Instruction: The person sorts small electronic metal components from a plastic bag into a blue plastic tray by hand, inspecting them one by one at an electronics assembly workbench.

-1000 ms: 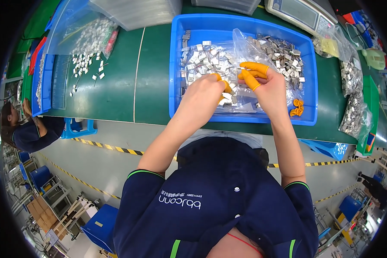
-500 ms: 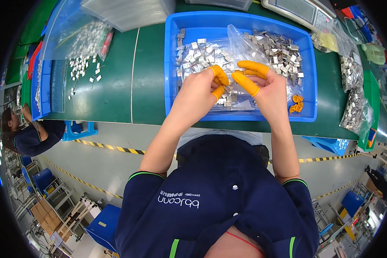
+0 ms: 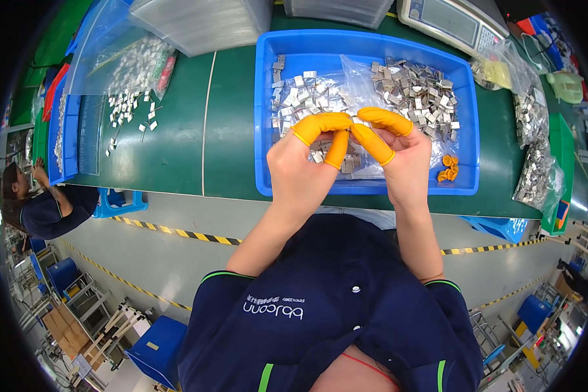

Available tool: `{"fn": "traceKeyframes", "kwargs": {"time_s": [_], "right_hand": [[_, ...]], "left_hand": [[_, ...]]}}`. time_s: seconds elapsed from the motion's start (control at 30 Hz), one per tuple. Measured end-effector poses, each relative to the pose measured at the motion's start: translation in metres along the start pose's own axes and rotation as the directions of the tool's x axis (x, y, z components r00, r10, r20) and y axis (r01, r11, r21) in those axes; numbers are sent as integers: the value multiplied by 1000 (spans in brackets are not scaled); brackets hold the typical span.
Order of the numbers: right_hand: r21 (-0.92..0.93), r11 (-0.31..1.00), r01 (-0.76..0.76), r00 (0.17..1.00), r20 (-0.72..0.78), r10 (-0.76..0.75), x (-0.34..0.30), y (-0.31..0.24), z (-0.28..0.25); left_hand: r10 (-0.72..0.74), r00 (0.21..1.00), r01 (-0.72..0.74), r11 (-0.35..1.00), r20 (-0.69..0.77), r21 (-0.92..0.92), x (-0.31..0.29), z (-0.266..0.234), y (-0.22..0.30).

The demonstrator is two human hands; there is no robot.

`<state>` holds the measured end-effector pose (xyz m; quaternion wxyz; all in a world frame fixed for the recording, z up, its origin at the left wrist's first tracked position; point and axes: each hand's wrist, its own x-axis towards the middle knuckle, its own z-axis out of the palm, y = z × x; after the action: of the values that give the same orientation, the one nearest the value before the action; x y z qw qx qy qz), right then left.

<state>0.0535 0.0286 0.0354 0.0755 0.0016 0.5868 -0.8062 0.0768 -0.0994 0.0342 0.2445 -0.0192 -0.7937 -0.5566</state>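
Above the front part of a blue tray (image 3: 264, 130), my left hand (image 3: 303, 160) and my right hand (image 3: 401, 150) meet at their fingertips. Yellow finger cots cover the thumb and index finger of each. Both hands are closed in a pinch; whatever is between the tips is too small or hidden to make out. Under and behind them lie small white-and-metal parts (image 3: 303, 95) on the left and a heap of small metal connector shells (image 3: 418, 95) on the right. A clear plastic bag (image 3: 359, 81) lies between the two heaps. Loose yellow finger cots (image 3: 448, 168) rest in the tray's right front corner.
White parts with leads (image 3: 134, 108) lie on the green table (image 3: 176, 144) at left, beside a clear bag. Clear bins (image 3: 202, 23) and a scale (image 3: 447, 23) stand behind. Bagged metal parts (image 3: 532, 163) lie at right. Another person (image 3: 46, 202) works at far left.
My left hand has moved right and its index finger has straightened, bringing its fingertips against those of my right hand. The tray and table sit slightly lower in the picture.
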Motion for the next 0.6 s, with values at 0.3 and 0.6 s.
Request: {"fn": "traceKeyframes", "kwargs": {"time_s": [0.3,0.6], "right_hand": [[-104,979,175,984,14,-175,-4,2,6],[-31,996,82,996,-19,-83,-2,-5,5]], "left_hand": [[-394,915,368,716,92,-593,-2,-6,-4],[-481,861,476,647,166,-595,-1,-18,-7]]}}
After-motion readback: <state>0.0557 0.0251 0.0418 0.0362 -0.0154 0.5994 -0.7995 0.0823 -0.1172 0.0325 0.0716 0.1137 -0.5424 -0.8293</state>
